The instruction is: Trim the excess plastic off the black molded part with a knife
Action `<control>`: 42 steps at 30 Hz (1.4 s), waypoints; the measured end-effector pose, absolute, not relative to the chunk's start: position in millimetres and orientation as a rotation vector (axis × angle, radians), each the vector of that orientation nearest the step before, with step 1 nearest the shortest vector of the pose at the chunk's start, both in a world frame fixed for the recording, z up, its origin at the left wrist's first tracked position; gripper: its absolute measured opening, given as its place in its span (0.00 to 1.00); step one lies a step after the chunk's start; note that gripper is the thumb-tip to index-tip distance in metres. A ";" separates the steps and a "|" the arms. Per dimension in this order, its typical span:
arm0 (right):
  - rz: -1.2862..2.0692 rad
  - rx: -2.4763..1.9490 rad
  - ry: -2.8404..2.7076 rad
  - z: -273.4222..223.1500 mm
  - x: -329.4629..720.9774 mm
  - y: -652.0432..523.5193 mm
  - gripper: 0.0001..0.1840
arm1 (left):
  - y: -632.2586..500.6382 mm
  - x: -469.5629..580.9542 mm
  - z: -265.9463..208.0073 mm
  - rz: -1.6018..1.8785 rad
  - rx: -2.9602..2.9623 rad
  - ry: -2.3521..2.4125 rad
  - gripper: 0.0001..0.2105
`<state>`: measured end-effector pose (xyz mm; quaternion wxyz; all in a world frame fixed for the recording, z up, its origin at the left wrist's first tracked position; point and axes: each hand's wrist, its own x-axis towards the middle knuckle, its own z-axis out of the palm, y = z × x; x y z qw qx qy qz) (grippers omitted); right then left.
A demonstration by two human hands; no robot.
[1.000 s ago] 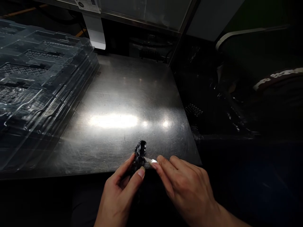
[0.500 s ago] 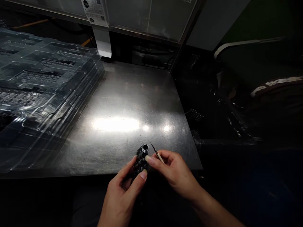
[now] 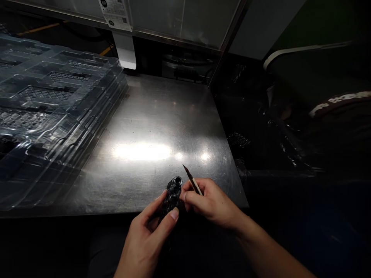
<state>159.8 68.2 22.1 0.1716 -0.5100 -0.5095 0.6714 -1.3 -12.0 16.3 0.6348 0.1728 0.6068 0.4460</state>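
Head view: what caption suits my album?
At a metal table with stacked clear trays, the left hand holds a black part, the right hand a slim knife.

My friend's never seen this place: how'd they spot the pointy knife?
Start at the shiny grey metal table and look along its near edge. There, the bare right hand grips a slim knife with a pale handle and dark blade, tip pointing away from the person. It's thin and pointed, unlike the chunky black part with a round opening in the bare left hand.
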 end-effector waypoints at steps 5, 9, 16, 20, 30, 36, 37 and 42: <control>1.869 -1.436 -1.435 20.9 159.9 66.3 0.08 | -11.9 0.6 18.8 1.011 0.371 1.411 0.26; 1.814 -1.390 -1.521 17.8 161.7 67.3 0.07 | -12.0 -0.7 18.8 0.983 0.398 1.418 0.27; 1.747 -1.319 -1.415 14.5 180.4 56.7 0.12 | -11.2 -6.5 21.0 0.919 0.419 1.479 0.28; 1.569 -1.338 -1.720 21.9 193.2 48.5 0.20 | -10.2 -7.8 25.1 0.887 0.418 1.522 0.29; 1.160 -1.407 -2.190 23.2 193.5 49.9 0.21 | -6.9 -5.8 23.7 0.886 0.487 1.578 0.27; 1.084 -1.391 -2.242 19.0 192.3 48.5 0.20 | -7.4 -6.1 24.2 0.851 0.474 1.583 0.29; 1.072 -1.387 -2.252 18.9 192.5 48.1 0.20 | -7.4 -6.3 23.9 0.849 0.472 1.581 0.29; 0.858 -1.430 -2.339 17.3 191.0 40.2 0.19 | -7.3 -6.5 23.0 0.834 0.471 1.566 0.30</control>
